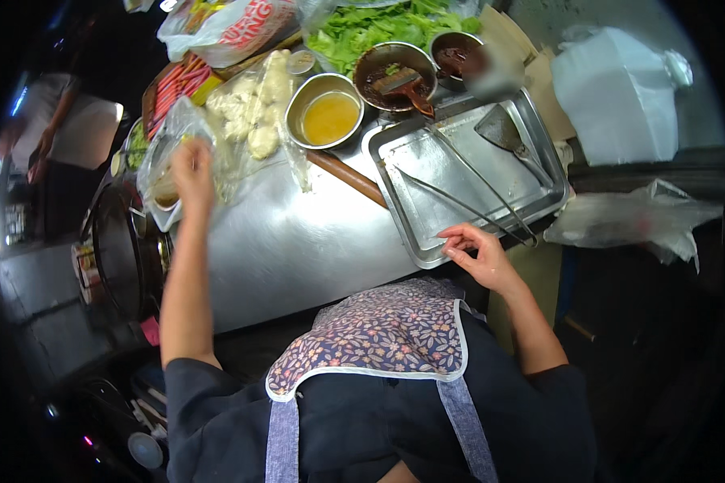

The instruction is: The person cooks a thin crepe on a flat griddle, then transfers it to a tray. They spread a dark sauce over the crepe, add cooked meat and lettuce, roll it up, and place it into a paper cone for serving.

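Note:
My left hand point(192, 173) is over a plastic-lined container point(167, 196) at the left of the metal table. Its fingers are drawn together and slightly blurred; what they hold, if anything, is hidden. Beside it lie pale dough pieces point(264, 138) in clear plastic. My right hand point(477, 251) hovers at the near edge of a metal tray point(417, 251), fingers loosely apart and holding nothing. Metal tongs point(477, 211) and a spatula point(507, 135) rest in that tray.
Behind the tray stand a bowl of yellow liquid point(330, 119), a pot of dark sauce with a brush point(401, 79) and a smaller sauce pot point(452, 58). Lettuce point(370, 30) and red sticks point(177, 87) lie farther back. A white jug point(620, 97) stands right.

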### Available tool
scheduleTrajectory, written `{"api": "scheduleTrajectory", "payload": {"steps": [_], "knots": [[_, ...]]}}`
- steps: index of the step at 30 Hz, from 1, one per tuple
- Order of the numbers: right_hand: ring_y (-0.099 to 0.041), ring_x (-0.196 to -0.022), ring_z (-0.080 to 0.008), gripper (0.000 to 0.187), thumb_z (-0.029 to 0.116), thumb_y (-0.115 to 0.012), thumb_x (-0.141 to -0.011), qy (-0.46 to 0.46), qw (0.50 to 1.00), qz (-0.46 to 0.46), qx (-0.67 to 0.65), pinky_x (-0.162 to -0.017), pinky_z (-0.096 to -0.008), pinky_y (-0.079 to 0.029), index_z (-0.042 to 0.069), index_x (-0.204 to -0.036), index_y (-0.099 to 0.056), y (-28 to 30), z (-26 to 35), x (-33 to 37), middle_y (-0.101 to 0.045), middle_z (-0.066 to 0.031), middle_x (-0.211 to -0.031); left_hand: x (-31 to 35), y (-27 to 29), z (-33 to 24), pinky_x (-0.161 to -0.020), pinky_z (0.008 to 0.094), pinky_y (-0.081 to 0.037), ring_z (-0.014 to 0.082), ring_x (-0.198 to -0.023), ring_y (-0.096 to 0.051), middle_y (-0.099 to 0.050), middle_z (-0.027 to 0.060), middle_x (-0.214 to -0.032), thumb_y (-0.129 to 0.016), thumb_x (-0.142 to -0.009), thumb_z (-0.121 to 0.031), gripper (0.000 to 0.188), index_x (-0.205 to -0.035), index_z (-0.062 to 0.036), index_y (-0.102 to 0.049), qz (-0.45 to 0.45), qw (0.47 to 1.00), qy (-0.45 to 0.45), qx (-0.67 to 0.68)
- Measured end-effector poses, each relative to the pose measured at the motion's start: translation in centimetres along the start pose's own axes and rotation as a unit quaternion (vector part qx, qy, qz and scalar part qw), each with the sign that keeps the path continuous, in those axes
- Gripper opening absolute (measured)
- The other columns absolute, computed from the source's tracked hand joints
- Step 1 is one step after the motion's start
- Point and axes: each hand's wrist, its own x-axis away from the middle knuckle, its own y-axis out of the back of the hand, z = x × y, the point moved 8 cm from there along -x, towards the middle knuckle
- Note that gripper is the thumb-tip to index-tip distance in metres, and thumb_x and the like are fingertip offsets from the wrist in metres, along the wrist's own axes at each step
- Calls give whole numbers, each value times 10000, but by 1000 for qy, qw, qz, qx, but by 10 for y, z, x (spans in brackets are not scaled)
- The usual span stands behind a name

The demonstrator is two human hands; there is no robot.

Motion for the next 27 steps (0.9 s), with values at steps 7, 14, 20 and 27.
{"api": "scheduleTrajectory", "payload": {"steps": [7, 14, 20, 27], "knots": [[-656, -883, -121, 262, 51, -685, -894, 46, 990, 127, 28, -823, -274, -525, 27, -1155, -677, -47, 28, -37, -686, -53, -938, 283, 63, -12, -675, 313, -469, 204, -742, -555, -589, 94, -931, -712, -875, -58, 151, -822, -37, -572, 28, 969, 234, -68], [-662, -893, -156, 226, 78, -682, -904, 81, 971, 205, 92, -832, -291, -531, 44, -1128, -682, -106, 49, -48, -672, -75, -956, 427, 136, 8, -683, 311, -522, 195, -803, -625, -638, 101, -992, -658, -961, -205, 184, -882, -39, -667, -26, 922, 360, -140], [-669, -901, -183, 225, 93, -661, -918, 69, 959, 202, 187, -798, -305, -533, 64, -1141, -683, -162, 61, -32, -683, -89, -954, 538, 119, 80, -722, 350, -539, 189, -767, -683, -673, 107, -985, -558, -1026, -371, 354, -1090, -40, -664, -1, 822, 568, 44], [-689, -818, -159, 203, 60, -638, -938, 89, 963, 136, 216, -736, -296, -545, 60, -1137, -680, -247, 65, -5, -712, -76, -890, 588, 176, 85, -945, 422, -502, 338, -1094, -642, -670, 178, -1161, -556, -995, -462, 453, -1210, -77, -657, 122, 822, 554, -44]]}}
